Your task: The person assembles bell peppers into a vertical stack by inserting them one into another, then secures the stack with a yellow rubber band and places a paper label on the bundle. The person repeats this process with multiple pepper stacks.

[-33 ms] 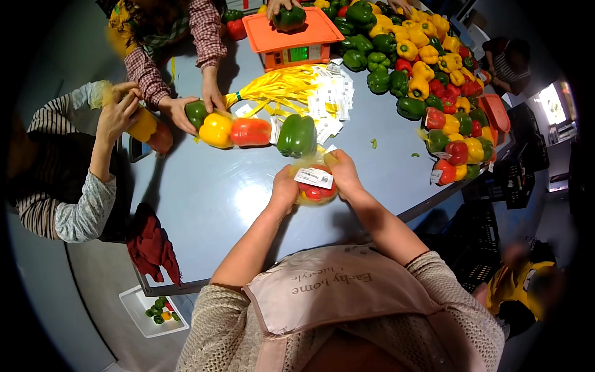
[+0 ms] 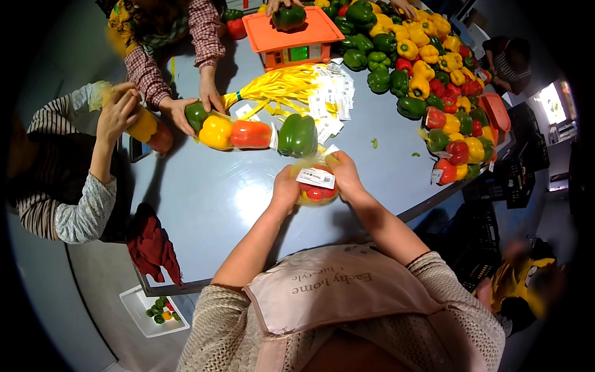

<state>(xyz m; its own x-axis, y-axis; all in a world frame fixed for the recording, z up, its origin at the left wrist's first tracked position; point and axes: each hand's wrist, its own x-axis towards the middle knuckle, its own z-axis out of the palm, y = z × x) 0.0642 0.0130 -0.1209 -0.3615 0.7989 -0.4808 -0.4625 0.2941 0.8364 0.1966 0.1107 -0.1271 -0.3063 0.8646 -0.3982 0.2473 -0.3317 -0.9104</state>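
Observation:
Between my hands, close to the table's front edge, is a yellow mesh bag (image 2: 308, 166) with red bell pepper (image 2: 319, 194) showing through it. A white printed label (image 2: 316, 178) lies across the front of the bag. My left hand (image 2: 286, 189) is closed on the bag's left side. On its right, my right hand (image 2: 344, 173) grips the bag's upper edge; my fingertips are partly hidden. Just beyond the bag lies a green bell pepper (image 2: 297, 135). It lines up with a red pepper (image 2: 251, 134) and a yellow pepper (image 2: 215, 131), which a co-worker's hands touch.
Yellow mesh strips (image 2: 273, 87) with white labels lie bundled mid-table. Behind them stands an orange scale (image 2: 263, 38) bearing a green pepper under another hand. Loose peppers (image 2: 421, 56) heap at the far right, beside packed ones (image 2: 455, 152). A dark red cloth (image 2: 152, 242) hangs at the left edge.
The yellow-clad person at the lower right has shifted slightly. My hands and the mesh bag stay practically where they were.

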